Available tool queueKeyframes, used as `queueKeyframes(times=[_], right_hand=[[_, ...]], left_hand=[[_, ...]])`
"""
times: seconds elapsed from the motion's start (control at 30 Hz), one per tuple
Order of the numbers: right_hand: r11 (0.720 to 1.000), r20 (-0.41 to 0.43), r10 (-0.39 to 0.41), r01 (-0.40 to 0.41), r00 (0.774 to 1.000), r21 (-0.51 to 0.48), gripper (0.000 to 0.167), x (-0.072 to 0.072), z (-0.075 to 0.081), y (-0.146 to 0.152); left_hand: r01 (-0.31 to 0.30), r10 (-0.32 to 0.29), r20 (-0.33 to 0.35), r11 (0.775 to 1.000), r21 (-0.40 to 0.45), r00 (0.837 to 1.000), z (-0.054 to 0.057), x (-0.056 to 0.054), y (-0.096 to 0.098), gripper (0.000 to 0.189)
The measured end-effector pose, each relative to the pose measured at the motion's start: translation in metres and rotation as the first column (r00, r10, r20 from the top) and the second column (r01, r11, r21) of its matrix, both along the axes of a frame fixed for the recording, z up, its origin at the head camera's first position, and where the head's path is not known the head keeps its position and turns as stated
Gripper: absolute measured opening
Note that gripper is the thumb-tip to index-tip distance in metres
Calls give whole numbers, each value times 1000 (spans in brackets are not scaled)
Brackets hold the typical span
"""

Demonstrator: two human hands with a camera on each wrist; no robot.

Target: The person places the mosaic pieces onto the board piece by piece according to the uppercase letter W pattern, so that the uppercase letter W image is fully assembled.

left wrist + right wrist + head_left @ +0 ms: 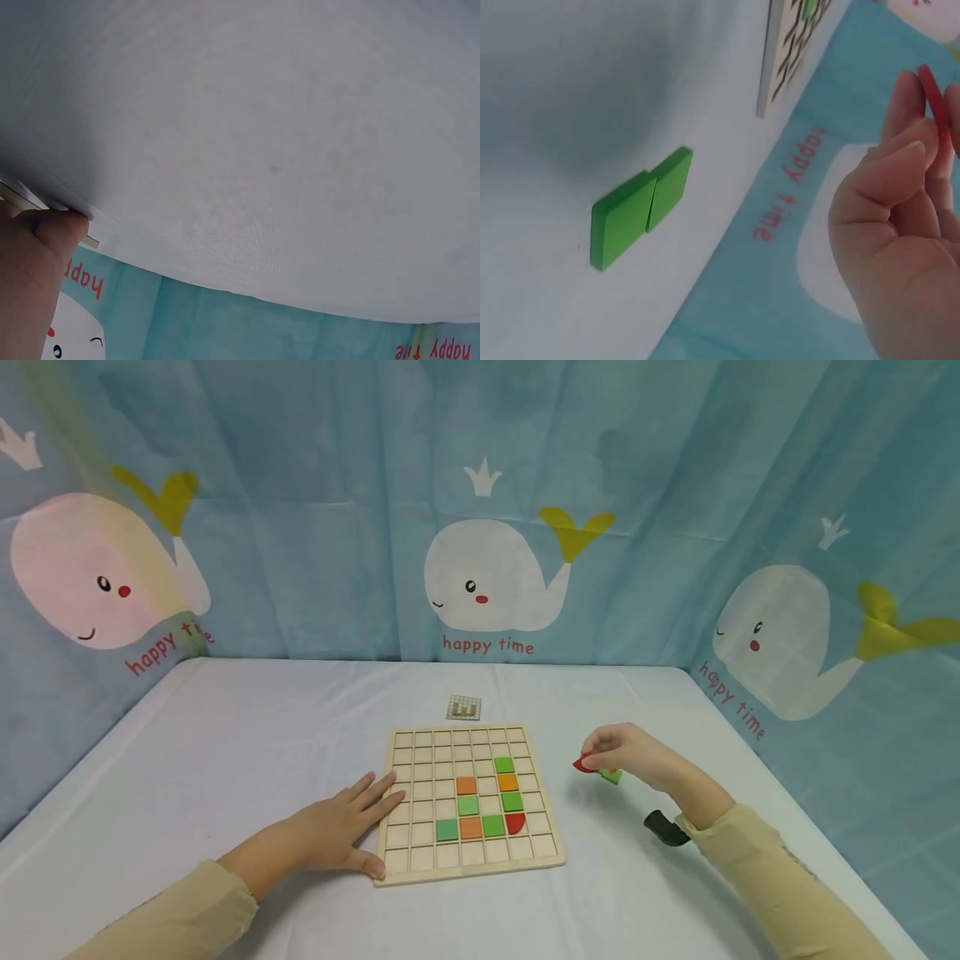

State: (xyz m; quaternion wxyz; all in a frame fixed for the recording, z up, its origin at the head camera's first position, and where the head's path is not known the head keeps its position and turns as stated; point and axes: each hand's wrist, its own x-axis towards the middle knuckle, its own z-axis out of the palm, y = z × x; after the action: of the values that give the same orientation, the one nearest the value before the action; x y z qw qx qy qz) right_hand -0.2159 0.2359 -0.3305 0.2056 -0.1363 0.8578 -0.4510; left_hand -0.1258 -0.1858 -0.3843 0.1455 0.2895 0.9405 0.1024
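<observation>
A wooden grid board [401,764] lies on the table, with several green and orange square tiles and one red rounded tile [515,823] in its cells. My left hand [341,828] rests on the board's left edge, fingers spread and fairly straight; the left wrist view catches only part of this hand [34,262]. Right of the board, my right hand [633,758] pinches a red tile [933,97] between thumb and fingers, above the table. Below that hand, two green tiles [626,221] lie side by side on the cloth, partly hidden in the head view.
Behind the board lies a small pattern card [464,707]. A black curved object [666,828] shows beside my right wrist. White cloth [300,718] covers the table, and a blue whale-print curtain [322,527] surrounds its back and sides.
</observation>
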Motion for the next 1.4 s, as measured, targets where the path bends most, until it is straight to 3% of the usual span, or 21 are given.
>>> queueKeyframes(times=[0.23,0.5,0.77,1.03,1.27,1.4], right_hand=[[1000,-13,-12,12,1000,-28,30,4,-2,-15],[998,-42,-24,22,999,-51,30,2,-8,-27],[989,11,62,-60,998,-133,31,2,-9,-42],[982,43,148,-141,988,-125,26,4,-8,-59],[978,17,199,-197,980,-70,17,7,-11,-75],[970,0,225,-224,974,-95,17,10,-16,-84]], left_hand=[[0,0,-1,1000,-7,1000,-1,0,0,106],[-3,3,5,1000,-10,1000,-1,-1,0,106],[-3,3,1,1000,-18,1000,-1,-2,0,106],[-1,1,-6,1000,-13,1000,-1,-1,0,106],[0,0,-3,1000,-25,1000,-1,-1,0,106],[-2,2,2,1000,-26,1000,-2,-1,0,106]])
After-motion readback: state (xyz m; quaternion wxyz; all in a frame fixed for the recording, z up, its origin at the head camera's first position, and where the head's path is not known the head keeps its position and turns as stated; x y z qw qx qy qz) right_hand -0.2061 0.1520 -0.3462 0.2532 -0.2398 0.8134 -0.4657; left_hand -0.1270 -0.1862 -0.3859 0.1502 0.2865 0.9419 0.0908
